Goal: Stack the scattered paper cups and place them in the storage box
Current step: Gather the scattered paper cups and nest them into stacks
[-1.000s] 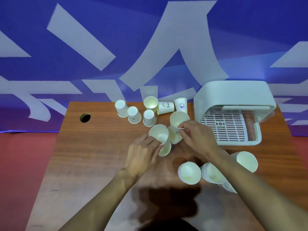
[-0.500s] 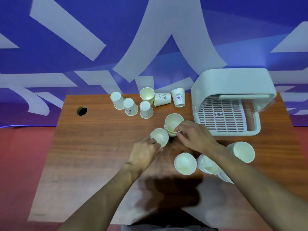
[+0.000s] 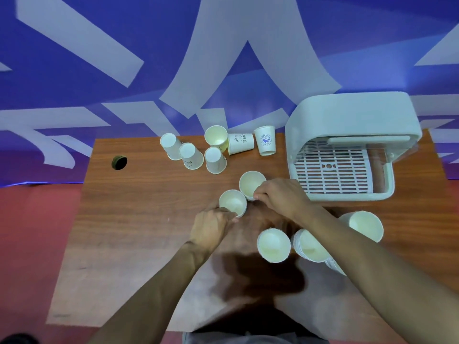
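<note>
Tapered white paper cups, woodgrain table

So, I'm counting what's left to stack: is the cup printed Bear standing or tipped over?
Tipped over: the Bear cup lies on its side on the table, its lettering turned sideways.

Person, head-camera view. Left grip and right grip: bare hands. Behind each grip: bare wrist, bare forearm running to lower frame edge. Between forearms, well behind grips: strip of grey garment, detail unclear.
</note>
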A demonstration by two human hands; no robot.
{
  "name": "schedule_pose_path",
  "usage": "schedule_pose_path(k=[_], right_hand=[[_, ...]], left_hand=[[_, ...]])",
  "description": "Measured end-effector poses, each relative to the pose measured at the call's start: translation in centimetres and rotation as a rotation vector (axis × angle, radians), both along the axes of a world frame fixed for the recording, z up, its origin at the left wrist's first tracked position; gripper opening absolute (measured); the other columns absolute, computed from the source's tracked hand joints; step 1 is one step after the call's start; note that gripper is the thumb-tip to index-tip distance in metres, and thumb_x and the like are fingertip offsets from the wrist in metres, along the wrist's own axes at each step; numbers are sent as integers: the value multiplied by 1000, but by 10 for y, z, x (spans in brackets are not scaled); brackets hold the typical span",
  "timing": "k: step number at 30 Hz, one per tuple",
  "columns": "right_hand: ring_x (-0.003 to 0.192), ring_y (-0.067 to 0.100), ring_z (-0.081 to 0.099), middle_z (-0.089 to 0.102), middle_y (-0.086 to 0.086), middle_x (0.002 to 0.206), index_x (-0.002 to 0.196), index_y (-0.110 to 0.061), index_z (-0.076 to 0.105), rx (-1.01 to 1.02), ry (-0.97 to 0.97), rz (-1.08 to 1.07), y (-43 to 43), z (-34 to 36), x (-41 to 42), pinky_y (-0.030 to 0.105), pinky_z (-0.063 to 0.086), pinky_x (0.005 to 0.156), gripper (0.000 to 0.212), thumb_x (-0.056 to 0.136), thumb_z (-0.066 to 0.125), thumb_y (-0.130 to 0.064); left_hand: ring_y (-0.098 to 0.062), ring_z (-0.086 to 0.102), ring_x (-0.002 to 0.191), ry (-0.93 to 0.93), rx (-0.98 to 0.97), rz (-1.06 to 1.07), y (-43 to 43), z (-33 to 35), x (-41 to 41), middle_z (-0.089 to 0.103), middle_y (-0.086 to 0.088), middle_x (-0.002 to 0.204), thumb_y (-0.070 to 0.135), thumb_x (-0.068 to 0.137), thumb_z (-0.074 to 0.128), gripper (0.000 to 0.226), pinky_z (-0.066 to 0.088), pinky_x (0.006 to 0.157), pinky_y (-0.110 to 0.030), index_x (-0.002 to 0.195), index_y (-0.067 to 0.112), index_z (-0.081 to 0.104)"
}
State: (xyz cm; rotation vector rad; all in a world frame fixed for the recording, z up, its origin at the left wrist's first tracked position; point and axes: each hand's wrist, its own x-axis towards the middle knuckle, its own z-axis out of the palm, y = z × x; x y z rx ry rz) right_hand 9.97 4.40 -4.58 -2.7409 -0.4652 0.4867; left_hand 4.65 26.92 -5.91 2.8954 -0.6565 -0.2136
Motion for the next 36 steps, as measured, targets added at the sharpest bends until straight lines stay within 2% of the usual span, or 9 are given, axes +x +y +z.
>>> schedule_pose_path(k=[7, 11, 18, 20, 24, 26, 28, 31, 36], right_hand=[[91, 20, 65, 70, -10, 97, 97, -36, 69, 1, 36, -73, 8, -4, -5, 33, 44, 71, 25, 100, 45, -44], [91, 22, 66, 71, -7, 99, 103, -35, 69, -40, -35, -94, 17, -5, -15, 30, 36, 66, 28, 100, 43, -45], [93, 24, 66, 72, -4, 98, 103, -35, 69, -47, -13, -177, 22, 2, -22, 31, 34, 67, 25, 99, 46, -43], [93, 26, 65, 72, -2, 98, 103, -33, 70, -66, 5, -200, 26, 4, -25, 31, 34, 68, 25, 100, 46, -41], [92, 28, 65, 72, -2, 99, 104, -32, 68, -128, 37, -177, 31, 6, -32, 31, 35, 68, 21, 99, 48, -32], [93, 30, 65, 71, 1, 100, 105, -29, 66, -186, 33, -133, 31, 9, -33, 32, 34, 68, 20, 98, 48, -24], [92, 31, 65, 70, 2, 98, 102, -27, 66, -201, 19, -126, 29, 11, -30, 33, 36, 67, 19, 96, 49, -22], [87, 28, 66, 71, -1, 92, 96, -29, 68, -140, -6, -134, 22, 13, -20, 34, 44, 69, 20, 96, 49, -34], [83, 23, 65, 72, -6, 90, 91, -28, 68, 31, -135, -208, 13, 27, 15, 35, 48, 71, 24, 95, 47, -38]], left_hand=[[-21, 57, 72, 1, -104, 14, -3, -8, 0, 62, 6, 63, 30, 85, 74, 18, 26, 49, -24, 71, 20, 68], [-21, 54, 84, 46, -112, 47, -4, -8, -3, 65, 3, 73, 34, 93, 63, 21, 30, 53, -27, 80, 19, 70], [-22, 48, 90, 106, -149, 95, -4, -8, -6, 65, 0, 76, 33, 96, 57, 28, 34, 57, -30, 79, 15, 69], [-23, 51, 95, 121, -135, 122, -6, -6, -7, 66, 0, 79, 34, 97, 55, 29, 34, 58, -30, 80, 16, 68], [-15, 51, 109, 171, 44, 166, -13, 5, -6, 63, 10, 101, 54, 92, 51, 31, 43, 67, -29, 104, 29, 64], [-15, 58, 104, 135, 39, 177, -12, 13, -2, 63, 11, 105, 57, 84, 53, 36, 44, 70, -29, 107, 31, 61], [-19, 64, 91, 82, -23, 158, -9, 22, 6, 64, 12, 106, 53, 79, 51, 36, 39, 63, -28, 107, 30, 60], [-22, 65, 79, 8, -70, 121, 0, 33, 29, 65, 10, 98, 53, 82, 40, 35, 43, 58, -29, 100, 30, 59], [-26, 63, 80, -43, -42, 181, 13, 32, 88, 64, 4, 98, 36, 94, 50, 19, 42, 55, -33, 99, 21, 61]])
